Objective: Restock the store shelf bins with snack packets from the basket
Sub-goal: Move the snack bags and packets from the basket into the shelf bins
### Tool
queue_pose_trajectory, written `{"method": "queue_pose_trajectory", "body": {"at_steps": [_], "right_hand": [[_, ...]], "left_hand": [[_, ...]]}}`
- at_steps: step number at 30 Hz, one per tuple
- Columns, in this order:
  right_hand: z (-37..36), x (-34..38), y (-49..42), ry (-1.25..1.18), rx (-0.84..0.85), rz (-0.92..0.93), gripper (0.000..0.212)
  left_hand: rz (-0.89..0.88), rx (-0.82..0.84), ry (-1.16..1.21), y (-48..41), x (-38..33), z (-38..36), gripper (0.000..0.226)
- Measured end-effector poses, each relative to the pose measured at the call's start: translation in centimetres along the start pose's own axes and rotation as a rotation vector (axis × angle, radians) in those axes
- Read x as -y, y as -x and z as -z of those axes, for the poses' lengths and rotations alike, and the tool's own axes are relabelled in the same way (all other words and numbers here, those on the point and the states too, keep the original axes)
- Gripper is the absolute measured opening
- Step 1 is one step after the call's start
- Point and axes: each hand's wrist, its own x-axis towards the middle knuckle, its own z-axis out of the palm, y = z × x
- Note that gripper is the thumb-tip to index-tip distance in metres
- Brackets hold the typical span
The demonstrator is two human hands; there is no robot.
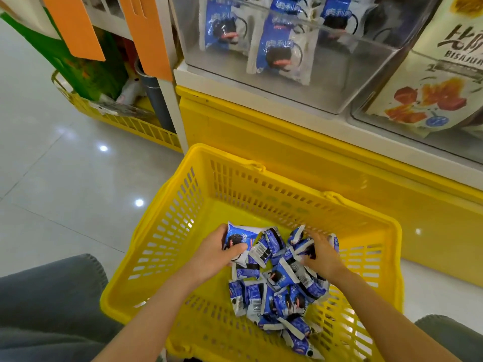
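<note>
A yellow plastic basket (167,226) stands on the floor in front of me, with a heap of blue-and-white snack packets (277,288) in its right half. My left hand (217,254) is closed around one packet (239,237) at the heap's far left. My right hand (320,253) lies on the heap's far right, fingers curled over several packets; whether it grips them I cannot tell. Above the basket a clear shelf bin (326,82) holds a few of the same packets (279,53).
A second clear bin (428,97) to the right holds cream packets with orange fruit print. A yellow shelf base (287,142) runs behind the basket. A yellow crate (125,121) with green bags stands at the left. My grey-trousered knees (47,296) flank the basket.
</note>
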Motion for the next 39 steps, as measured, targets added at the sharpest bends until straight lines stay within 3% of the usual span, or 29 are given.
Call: {"method": "queue_pose_trajectory", "body": {"at_steps": [3, 6, 11, 14, 20, 25, 27, 29, 32, 36, 39], "right_hand": [[-0.8, 0.1, -1.2, -0.072, -0.073, -0.016, 0.08], [-1.7, 1.6, -2.5, -0.245, -0.147, -0.182, 0.078], [-2.7, 3.4, -3.7, -0.24, -0.254, -0.31, 0.042], [-2.7, 3.3, -3.4, -0.27, -0.279, -0.258, 0.031], [-2.0, 3.9, 0.2, -0.383, -0.347, -0.119, 0.046], [-0.2, 7.9, 4.3, -0.603, -0.312, 0.103, 0.01], [0.6, 10.0, 6.1, -0.692, -0.259, 0.196, 0.011], [1.3, 11.9, 7.5, -0.758, -0.233, 0.253, 0.016], [2.4, 13.6, 9.2, -0.83, -0.24, 0.287, 0.019], [3.5, 14.7, 11.2, -0.882, -0.233, 0.309, 0.022], [4.3, 15.1, 12.5, -0.856, -0.169, 0.353, 0.041]], "left_hand": [[0.018, -0.019, 0.014, -0.6, 0.3, -0.2, 0.021], [0.035, -0.037, 0.03, -1.1, 0.7, -0.4, 0.022], [0.057, -0.049, 0.038, -1.6, 1.5, -0.7, 0.023], [0.073, -0.049, 0.043, -1.6, 1.8, -0.9, 0.023], [0.186, -0.134, 0.121, -1.1, 1.4, -1.4, 0.024], [0.426, -0.234, 0.316, -0.1, 1.0, -1.7, 0.029], [0.459, -0.224, 0.458, 0.5, 0.1, -2.4, 0.022], [0.437, -0.216, 0.679, 1.1, -1.1, -2.8, 0.023], [0.331, -0.163, 1.008, 1.7, -2.1, -2.6, 0.048], [0.199, -0.074, 1.068, 2.9, -3.4, -2.1, 0.048], [0.118, -0.098, 1.108, 4.0, -4.5, -1.9, 0.047]]}}
